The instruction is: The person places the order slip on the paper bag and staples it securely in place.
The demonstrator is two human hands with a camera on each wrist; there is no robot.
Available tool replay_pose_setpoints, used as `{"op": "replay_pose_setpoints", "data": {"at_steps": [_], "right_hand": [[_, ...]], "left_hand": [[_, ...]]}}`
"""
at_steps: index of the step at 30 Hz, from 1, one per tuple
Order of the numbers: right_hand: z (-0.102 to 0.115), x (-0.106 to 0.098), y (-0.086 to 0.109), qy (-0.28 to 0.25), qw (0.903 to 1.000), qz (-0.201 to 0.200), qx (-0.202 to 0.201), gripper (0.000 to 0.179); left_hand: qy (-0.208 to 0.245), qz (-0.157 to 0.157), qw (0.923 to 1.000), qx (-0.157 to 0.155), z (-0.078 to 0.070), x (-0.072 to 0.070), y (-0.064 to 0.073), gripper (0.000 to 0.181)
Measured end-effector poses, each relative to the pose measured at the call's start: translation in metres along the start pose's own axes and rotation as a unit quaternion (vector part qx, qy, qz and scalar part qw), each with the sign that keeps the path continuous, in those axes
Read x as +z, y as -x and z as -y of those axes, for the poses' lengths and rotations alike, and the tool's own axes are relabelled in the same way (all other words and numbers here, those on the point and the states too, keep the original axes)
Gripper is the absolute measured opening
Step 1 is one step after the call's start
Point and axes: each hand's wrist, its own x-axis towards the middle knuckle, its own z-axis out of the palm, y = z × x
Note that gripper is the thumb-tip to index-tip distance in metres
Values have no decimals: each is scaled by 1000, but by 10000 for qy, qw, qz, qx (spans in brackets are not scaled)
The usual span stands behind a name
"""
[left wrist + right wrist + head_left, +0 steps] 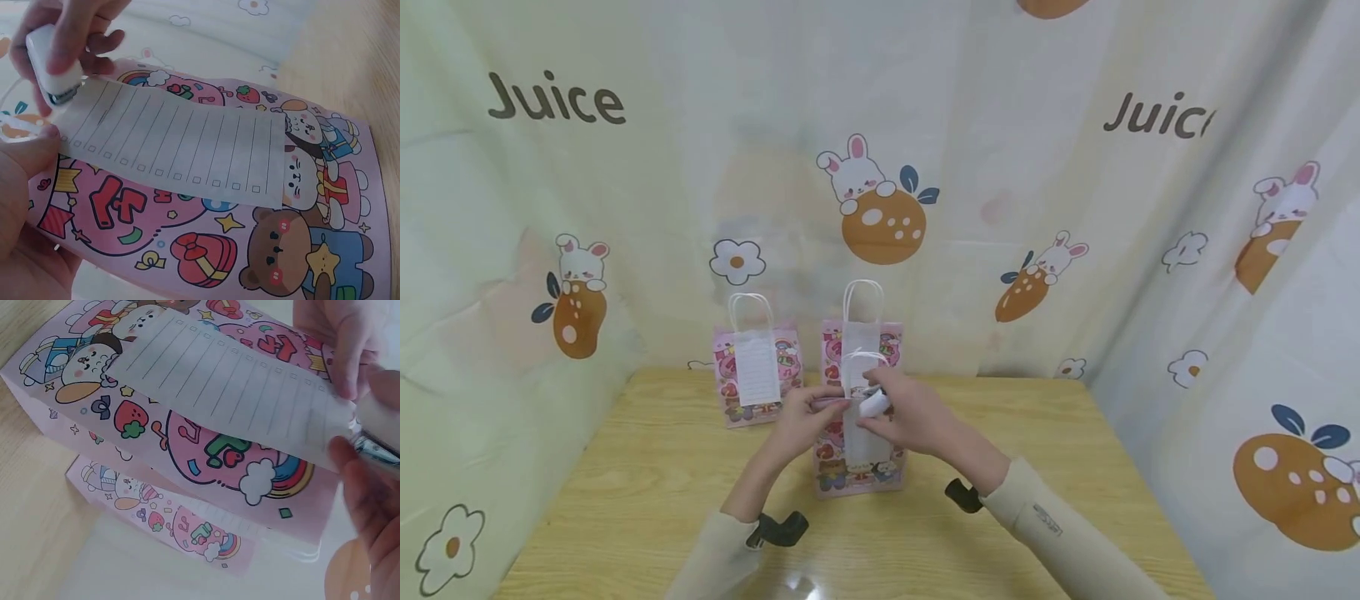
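Note:
A pink paper gift bag (830,473) with cartoon animals and white handles stands in front of me, tilted in both wrist views. Down its front hangs a white lined checklist sheet (181,144) with small boxes. My left hand (801,421) pinches the bag's upper edge, its thumb over the sheet's top end. With my right hand (913,412) I hold a small white device (51,62), rounded, with a dark, shiny end. That end is right at the top of the sheet, beside my left thumb. Its exact kind cannot be made out.
Another pink bag (891,342) with a sheet stands just behind, partly hidden. A similar bag (727,379) with a checklist is at the left. All stand on a wooden table (655,475), before a printed curtain (775,192).

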Motion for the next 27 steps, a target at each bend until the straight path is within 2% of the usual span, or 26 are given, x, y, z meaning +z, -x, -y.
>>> {"op": "replay_pose_setpoints", "data": {"at_steps": [3, 8, 10, 12, 14, 16, 18, 19, 21, 22, 27], "right_hand": [[1, -4, 3, -495, 9985, -216, -5, 51], [1, -8, 10, -1264, 9909, -451, -50, 39], [1, -8, 13, -1539, 9868, -474, 144, 34], [6, -12, 16, -1978, 9769, -455, 661, 32], [6, -13, 20, -2676, 9533, -489, 1314, 32], [7, -15, 24, -3454, 9179, -538, 1880, 35], [4, -15, 30, -4082, 8853, -604, 2142, 39], [4, -18, 32, -4279, 8755, -631, 2154, 40], [5, -21, 37, -4368, 8713, -639, 2145, 39], [4, -22, 40, -4319, 8739, -686, 2122, 37], [-7, -29, 55, -3513, 9047, -1018, 2185, 31]], "left_hand": [[-5, -53, 10000, 51, -2, -1, -1, 21], [-109, -125, 9999, 43, -2, -1, -2, 20], [-159, -141, 9998, 51, -1, -1, -2, 20], [-174, -151, 9997, 40, 0, 0, -2, 20], [-198, -144, 9997, 37, 0, 0, -2, 19], [-233, -128, 9996, 4, 0, 0, -4, 19], [-262, -114, 9996, -22, -1, 0, -4, 19], [-268, -109, 9996, -35, -1, 0, -5, 19], [-283, -102, 9995, -48, -2, 1, -6, 19], [-288, -104, 9995, -60, -3, 1, -6, 20], [-622, -85, 9979, -180, -5, 4, -10, 22]]}}
